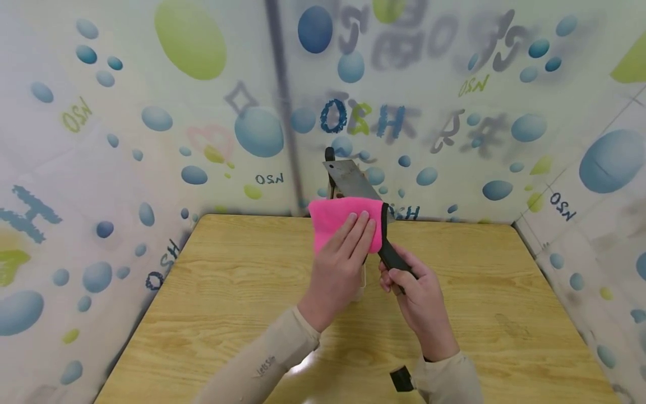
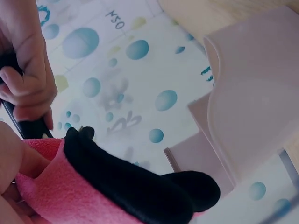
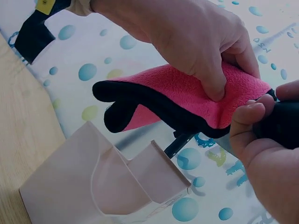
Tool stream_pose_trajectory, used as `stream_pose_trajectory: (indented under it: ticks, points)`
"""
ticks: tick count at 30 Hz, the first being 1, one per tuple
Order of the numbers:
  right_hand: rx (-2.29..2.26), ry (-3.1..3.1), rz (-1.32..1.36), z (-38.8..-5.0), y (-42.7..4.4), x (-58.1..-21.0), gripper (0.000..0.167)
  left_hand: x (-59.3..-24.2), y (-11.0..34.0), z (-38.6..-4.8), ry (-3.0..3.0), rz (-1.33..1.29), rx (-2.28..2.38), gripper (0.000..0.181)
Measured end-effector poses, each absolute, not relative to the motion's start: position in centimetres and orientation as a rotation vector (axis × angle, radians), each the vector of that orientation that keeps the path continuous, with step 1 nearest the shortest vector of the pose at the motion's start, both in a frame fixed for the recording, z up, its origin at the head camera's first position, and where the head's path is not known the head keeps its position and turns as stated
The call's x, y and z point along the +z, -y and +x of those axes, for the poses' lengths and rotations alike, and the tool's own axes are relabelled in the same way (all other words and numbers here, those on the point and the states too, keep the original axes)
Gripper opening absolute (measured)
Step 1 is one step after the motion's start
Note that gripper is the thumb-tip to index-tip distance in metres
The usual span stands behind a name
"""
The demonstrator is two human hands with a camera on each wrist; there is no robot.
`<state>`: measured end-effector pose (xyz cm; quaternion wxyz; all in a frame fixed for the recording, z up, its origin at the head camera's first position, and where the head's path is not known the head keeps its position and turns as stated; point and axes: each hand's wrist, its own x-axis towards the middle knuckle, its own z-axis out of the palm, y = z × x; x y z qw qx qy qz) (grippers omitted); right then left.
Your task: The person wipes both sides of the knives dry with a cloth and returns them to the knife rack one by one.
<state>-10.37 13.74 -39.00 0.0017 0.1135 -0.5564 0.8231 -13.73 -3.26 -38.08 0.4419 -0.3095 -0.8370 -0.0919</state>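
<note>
In the head view my right hand (image 1: 419,297) grips the black handle of a cleaver (image 1: 355,179). Its broad grey blade, with a small hole at one corner, slants up to the left. A folded pink cloth (image 1: 325,216) with black edging wraps part of the blade. My left hand (image 1: 340,269) pinches this cloth on the blade, fingers on the upper face; the right wrist view shows the thumb (image 3: 215,86) pressing the cloth from the other side. The cloth hides the middle of the blade.
A pale knife holder (image 3: 70,177) with a stepped top stands on the wooden table (image 1: 227,292), mostly hidden behind my hands in the head view. A black handle (image 1: 330,154) rises behind the blade. Patterned walls (image 1: 202,112) enclose the table's back and sides.
</note>
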Motion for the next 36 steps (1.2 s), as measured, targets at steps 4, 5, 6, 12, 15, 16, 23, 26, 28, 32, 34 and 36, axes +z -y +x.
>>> stream_pose_trajectory:
  ticks: [4, 5, 6, 12, 15, 16, 23, 26, 28, 32, 34, 36]
  points:
    - [2.584, 1.746, 0.374, -10.4, -13.8, -38.8, 0.044, -38.2, 3.0, -13.3, 2.067, -0.789, -0.219, 0.063]
    - [2.582, 1.745, 0.389, -10.4, -13.8, -38.8, 0.043, -38.2, 2.9, -13.2, 2.070, -0.792, -0.217, 0.063]
    - [2.578, 1.742, 0.404, -10.4, -13.8, -38.8, 0.043, -38.2, 2.8, -13.0, 2.072, -0.793, -0.218, 0.064]
    - [2.564, 1.706, 0.519, -10.4, -14.1, -39.0, 0.035, -38.6, 2.4, -12.6, 2.053, -0.813, -0.196, 0.063]
    - [2.554, 1.710, 0.550, -10.5, -14.2, -39.1, 0.033, -38.6, 2.4, -12.5, 2.048, -0.825, -0.184, 0.062]
    - [2.550, 1.715, 0.554, -10.5, -14.3, -39.1, 0.033, -38.6, 2.4, -12.5, 2.050, -0.829, -0.186, 0.062]
    - [2.563, 1.745, 0.588, -10.6, -14.4, -39.3, 0.037, -37.9, 3.0, -12.7, 2.097, -0.811, -0.196, 0.062]
    - [2.571, 1.740, 0.618, -10.6, -14.4, -39.5, 0.038, -37.6, 3.3, -13.1, 2.097, -0.798, -0.197, 0.061]
    - [2.576, 1.723, 0.650, -10.6, -14.5, -39.6, 0.038, -37.5, 3.5, -13.5, 2.089, -0.787, -0.196, 0.058]
    - [2.582, 1.685, 0.725, -10.6, -14.6, -39.8, 0.037, -37.1, 3.8, -14.3, 2.067, -0.757, -0.172, 0.053]
    - [2.587, 1.674, 0.766, -10.6, -14.7, -39.9, 0.035, -36.9, 4.0, -14.6, 2.059, -0.745, -0.164, 0.053]
    - [2.588, 1.664, 0.817, -10.6, -14.7, -40.0, 0.035, -36.5, 4.2, -14.8, 2.055, -0.735, -0.156, 0.053]
